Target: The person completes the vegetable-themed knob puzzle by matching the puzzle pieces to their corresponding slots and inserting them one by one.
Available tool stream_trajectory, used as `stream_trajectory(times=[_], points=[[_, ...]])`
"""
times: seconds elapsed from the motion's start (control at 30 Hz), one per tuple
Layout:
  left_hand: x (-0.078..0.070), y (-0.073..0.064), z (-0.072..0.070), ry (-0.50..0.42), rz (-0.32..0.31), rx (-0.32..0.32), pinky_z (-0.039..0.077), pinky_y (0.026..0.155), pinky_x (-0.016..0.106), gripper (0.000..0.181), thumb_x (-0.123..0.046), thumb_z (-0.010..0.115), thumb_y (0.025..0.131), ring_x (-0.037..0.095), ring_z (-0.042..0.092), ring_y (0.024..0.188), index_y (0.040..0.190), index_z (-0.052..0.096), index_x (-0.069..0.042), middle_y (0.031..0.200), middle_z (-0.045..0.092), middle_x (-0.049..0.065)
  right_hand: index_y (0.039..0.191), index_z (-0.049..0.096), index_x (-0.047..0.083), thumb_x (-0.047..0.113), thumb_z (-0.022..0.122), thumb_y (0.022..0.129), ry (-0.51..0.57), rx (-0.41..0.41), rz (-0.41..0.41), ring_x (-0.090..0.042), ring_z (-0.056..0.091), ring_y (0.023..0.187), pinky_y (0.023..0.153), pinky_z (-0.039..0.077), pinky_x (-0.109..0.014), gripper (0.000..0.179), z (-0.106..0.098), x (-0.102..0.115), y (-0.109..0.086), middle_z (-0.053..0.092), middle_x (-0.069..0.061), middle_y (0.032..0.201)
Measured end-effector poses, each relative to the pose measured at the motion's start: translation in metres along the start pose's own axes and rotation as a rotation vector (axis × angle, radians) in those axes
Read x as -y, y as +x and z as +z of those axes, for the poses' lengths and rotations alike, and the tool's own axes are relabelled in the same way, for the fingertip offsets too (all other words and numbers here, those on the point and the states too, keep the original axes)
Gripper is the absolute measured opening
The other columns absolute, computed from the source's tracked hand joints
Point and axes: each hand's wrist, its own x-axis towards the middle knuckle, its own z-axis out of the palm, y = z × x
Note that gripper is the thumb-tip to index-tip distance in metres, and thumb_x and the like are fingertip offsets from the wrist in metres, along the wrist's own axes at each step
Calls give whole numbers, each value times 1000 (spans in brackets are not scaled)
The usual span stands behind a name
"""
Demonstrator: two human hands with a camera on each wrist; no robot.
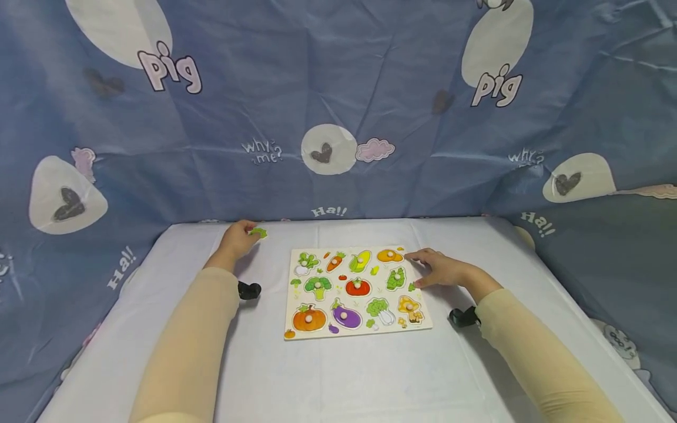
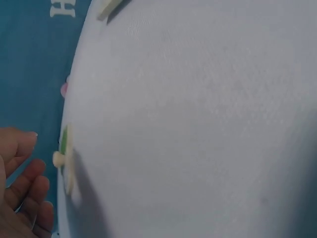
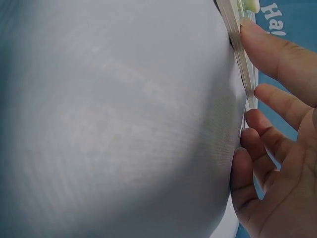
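Observation:
A green puzzle piece (image 1: pixel 258 233) with a wooden knob lies at the back left of the white table. My left hand (image 1: pixel 239 239) is beside it, and in the left wrist view its loosely bent fingers (image 2: pixel 37 193) stand apart from the knob piece (image 2: pixel 64 158). The wooden vegetable puzzle board (image 1: pixel 338 302) lies flat in the middle, with knobbed pieces such as a pumpkin (image 1: pixel 309 319), an eggplant (image 1: pixel 346 316) and a tomato (image 1: pixel 358 286) in it. My right hand (image 1: pixel 443 269) rests at the board's right edge, thumb (image 3: pixel 282 59) at the rim, fingers loosely spread.
A white cloth (image 1: pixel 370 376) covers the table. Blue printed fabric (image 1: pixel 412 188) hangs behind it and along both sides. A black wrist mount (image 1: pixel 250 290) sits at the left wrist and another mount (image 1: pixel 462 317) at the right.

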Motion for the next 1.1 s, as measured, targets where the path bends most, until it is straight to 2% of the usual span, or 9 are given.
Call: stream_trajectory(times=[0.23,0.43,0.63,0.8,0.97,1.1], points=[[13,5,6,26,-80,29,33,112,52,46,-12,51,102,44,42,134,144,45,7,144,47,29,154,40,16,35,82,84,4,-1,10,-41,31,140,113,24,-62,83,1,0,1,33,-20,152],[14,8,9,125,-63,3,36,106,56,41,-15,54,100,44,48,126,138,55,1,134,57,24,154,40,18,36,82,84,8,-5,23,-40,30,140,114,24,-61,84,2,-1,1,33,-19,152],[11,9,11,143,-73,-7,38,100,57,34,-15,54,102,40,52,118,132,60,-2,126,60,20,154,40,17,36,82,83,10,-11,19,-40,29,141,114,22,-62,84,0,-1,0,33,-19,153],[13,6,10,124,-41,-5,43,94,49,29,-13,55,101,34,57,105,125,62,1,114,62,17,155,39,17,34,82,84,5,-10,20,-41,25,143,115,20,-62,84,-1,-1,0,31,-20,155],[17,3,9,73,-34,36,45,89,42,25,-11,56,101,30,55,98,120,60,5,107,59,16,155,38,17,34,81,85,0,-5,16,-41,24,143,114,19,-63,84,-1,-1,0,29,-20,156],[19,0,8,66,-32,60,46,81,37,23,-12,57,101,26,55,92,116,60,5,101,59,14,155,38,16,34,81,85,-2,-1,18,-42,24,143,114,19,-63,85,0,-1,0,29,-20,156]])
